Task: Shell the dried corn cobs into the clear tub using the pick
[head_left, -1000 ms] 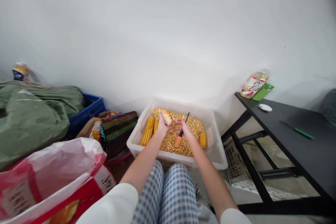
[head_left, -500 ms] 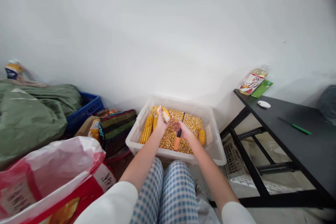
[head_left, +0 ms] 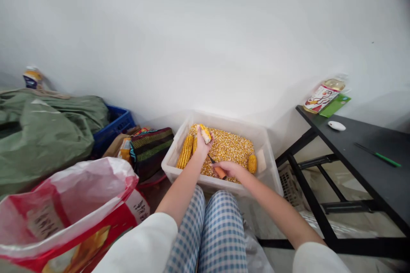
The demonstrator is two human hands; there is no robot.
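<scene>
My left hand (head_left: 203, 141) is closed around a partly shelled corn cob (head_left: 205, 134), with yellow kernels on one side and bare pale cob on the other. Just below and to the right, my right hand (head_left: 228, 167) grips the orange handle of a screwdriver (head_left: 220, 172). Its dark shaft points up and left towards my left hand. Both hands are over a translucent plastic bin (head_left: 278, 179). Loose corn kernels (head_left: 233, 147) cover its floor. Whole corn cobs (head_left: 185, 152) lie along its left side, and a short cob (head_left: 252, 164) lies at the right.
To the left stands an open red and white sack (head_left: 105, 175), with a green cloth (head_left: 54, 123) and a blue crate (head_left: 120, 123) behind it. A black table (head_left: 361, 158) on the right carries a bottle (head_left: 323, 96), a white oval object (head_left: 336, 126) and a green-handled tool (head_left: 387, 160).
My right hand has closed on the screwdriver's handle, and the shaft has swung to point up and left. The cob stays in my left hand. The whole view has shifted slightly.
</scene>
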